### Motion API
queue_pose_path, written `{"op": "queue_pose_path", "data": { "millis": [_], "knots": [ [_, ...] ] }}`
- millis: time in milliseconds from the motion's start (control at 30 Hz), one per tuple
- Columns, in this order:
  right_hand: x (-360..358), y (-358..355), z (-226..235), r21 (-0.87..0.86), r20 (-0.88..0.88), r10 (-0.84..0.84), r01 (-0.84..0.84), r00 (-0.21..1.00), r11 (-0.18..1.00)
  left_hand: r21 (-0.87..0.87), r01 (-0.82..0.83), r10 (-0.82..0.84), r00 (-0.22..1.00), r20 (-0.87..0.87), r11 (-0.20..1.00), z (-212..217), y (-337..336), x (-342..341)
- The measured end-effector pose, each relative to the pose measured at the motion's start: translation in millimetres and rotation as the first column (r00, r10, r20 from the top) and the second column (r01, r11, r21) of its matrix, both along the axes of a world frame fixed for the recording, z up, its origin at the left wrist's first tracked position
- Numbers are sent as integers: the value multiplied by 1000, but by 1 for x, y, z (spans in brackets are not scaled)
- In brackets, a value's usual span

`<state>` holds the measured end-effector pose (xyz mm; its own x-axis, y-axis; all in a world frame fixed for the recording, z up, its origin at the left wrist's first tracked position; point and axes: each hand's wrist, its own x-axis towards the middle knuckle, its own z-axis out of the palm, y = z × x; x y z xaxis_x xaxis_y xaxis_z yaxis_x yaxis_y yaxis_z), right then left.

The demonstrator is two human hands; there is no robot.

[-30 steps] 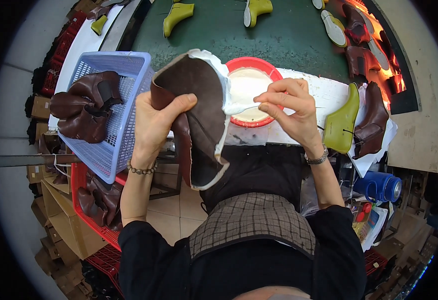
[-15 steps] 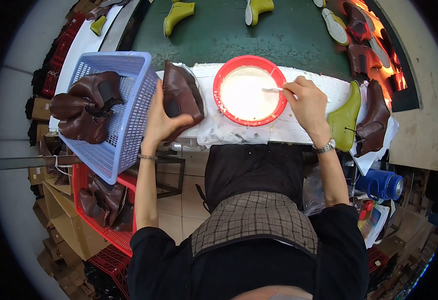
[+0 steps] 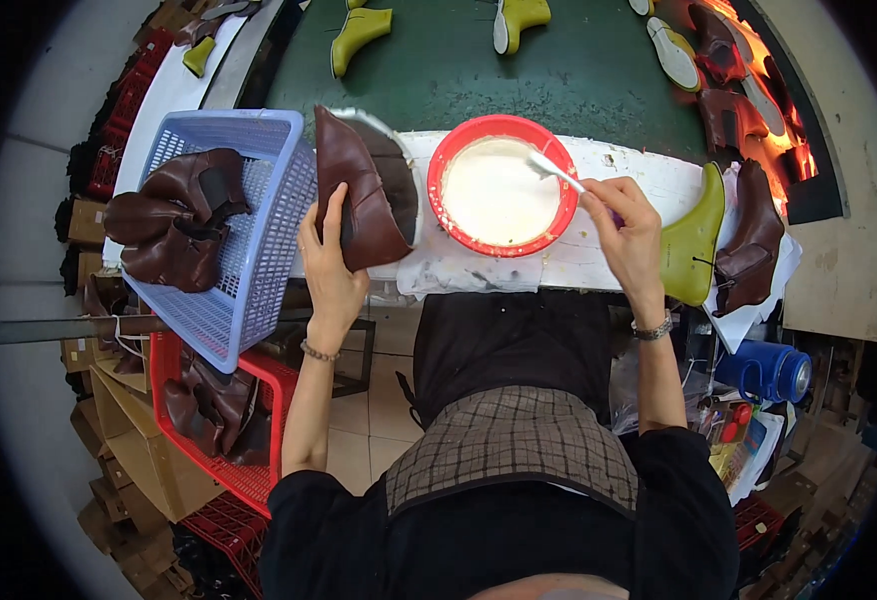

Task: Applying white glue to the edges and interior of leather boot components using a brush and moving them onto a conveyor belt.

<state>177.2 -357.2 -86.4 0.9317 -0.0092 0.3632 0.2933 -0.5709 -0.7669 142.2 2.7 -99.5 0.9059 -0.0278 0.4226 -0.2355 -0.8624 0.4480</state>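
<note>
Slanting at 11 o'clock from the centre of the view, a brown boot upper (image 3: 361, 180) has its long axis running from 11 to 5 o'clock, tapered end toward 11, its pale-rimmed opening facing 2. The left hand (image 3: 337, 285) is below it at 7 o'clock, fingers against its side; the thumb is unclear, so I cannot tell whether that grip is closed. At 2 o'clock, the right hand (image 3: 624, 225) has its grip pinching a slim white brush-like tool (image 3: 559, 172) pointing to 10 o'clock, its coated tip over a red bowl (image 3: 438, 190).

The bowl sits on the white surface (image 3: 604, 160), between the boot upper and the right hand. A blue basket (image 3: 269, 255) crowds the upper at 9 o'clock, brown boots (image 3: 174, 220) piled inside. Near 3 o'clock, a yellow-green boot (image 3: 692, 245) is between the right hand and a dark brown boot (image 3: 749, 240).

The upper is smooth, glossy leather with a dark lining; the round bowl holds creamy white liquid (image 3: 489, 200); the basket's walls are latticed plastic.
</note>
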Motion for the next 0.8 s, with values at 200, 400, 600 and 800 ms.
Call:
{"op": "queue_pose_path", "data": {
  "millis": [200, 400, 600, 800],
  "knots": [
    [-9, 38, 25, 232, 75, 165, -179, 983, 956, -5, 123, -121, 985, 123, 992, 48, -37, -17],
    [32, 21, 41, 123, 243, 57, -89, 968, 988, -45, 351, -339, 925, 173, 935, 61, -45, -33],
    [41, 18, 56, 128, 317, 182, -232, 931, 964, -19, 264, -253, 939, 235, 964, 71, -48, -27],
    [-3, 15, 43, 138, 178, 223, -249, 958, 959, -105, 205, -172, 950, 262, 973, 72, -54, -15]
  ]
}}
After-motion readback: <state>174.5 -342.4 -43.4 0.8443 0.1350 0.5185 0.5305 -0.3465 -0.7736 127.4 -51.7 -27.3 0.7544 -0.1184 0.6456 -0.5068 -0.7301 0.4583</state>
